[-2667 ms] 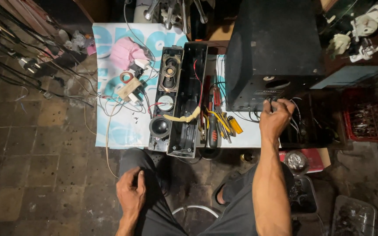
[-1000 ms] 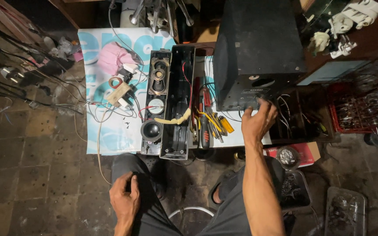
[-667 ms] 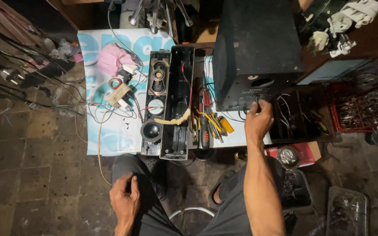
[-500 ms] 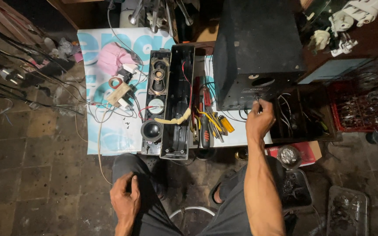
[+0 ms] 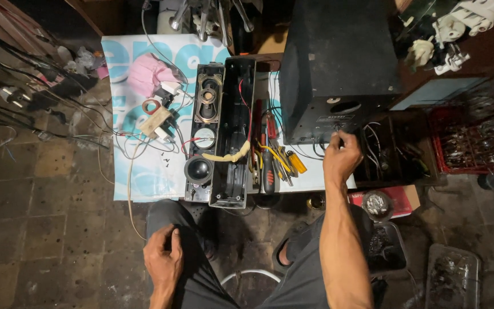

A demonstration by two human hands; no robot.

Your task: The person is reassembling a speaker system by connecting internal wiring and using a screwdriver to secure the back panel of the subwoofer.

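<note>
A: Right hand (image 5: pixel 341 160) is seen raised to the lower front panel of the large black speaker box (image 5: pixel 338 63). Its grip is closed in a pinch at a small fitting among the wires (image 5: pixel 373 134) there; what exactly is pinched cannot be told.

B: And the box's position?

A: Stood upright on the floor at the right end of the printed sheet (image 5: pixel 144 177), just beside the hand tools (image 5: pixel 275 160), red and yellow handled.

B: Left hand (image 5: pixel 164 260)?

A: Laid flat on the left thigh, grip open, nothing held. Well apart from the work.

B: Other things noted?

A: An opened long speaker cabinet (image 5: pixel 232 131) is laid on the sheet, its driver panel (image 5: pixel 204 131) just beside it on the left. A pink cloth (image 5: pixel 147 74) is seen further left. A red crate (image 5: pixel 464 140) of parts is noted at far right
</note>
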